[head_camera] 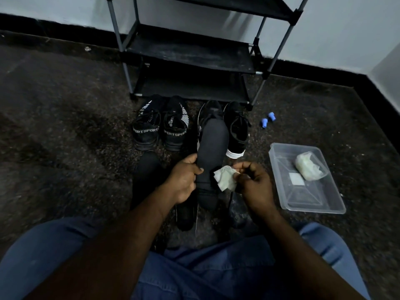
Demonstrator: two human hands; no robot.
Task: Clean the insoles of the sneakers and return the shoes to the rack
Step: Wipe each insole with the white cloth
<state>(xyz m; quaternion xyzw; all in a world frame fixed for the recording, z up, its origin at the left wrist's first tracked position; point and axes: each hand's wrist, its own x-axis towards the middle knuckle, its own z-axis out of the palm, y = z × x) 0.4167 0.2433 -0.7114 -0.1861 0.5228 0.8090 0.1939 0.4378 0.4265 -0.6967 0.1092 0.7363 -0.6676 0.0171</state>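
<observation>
A seated person's left hand [184, 178] gripped a black insole [211, 152], fingers curled round its edge, above the speckled floor [65, 126]. The right hand [253, 182] pinched a crumpled wipe [225, 177] beside it. Four black sneakers [173, 124] stood before the shoe rack [190, 53].

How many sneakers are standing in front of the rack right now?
4. Two black SPORT-lettered sneakers on the left; two black white-soled sneakers on the right, one partly behind the black insole that the left hand holds. Dark shapes nearer the camera may be more.
</observation>
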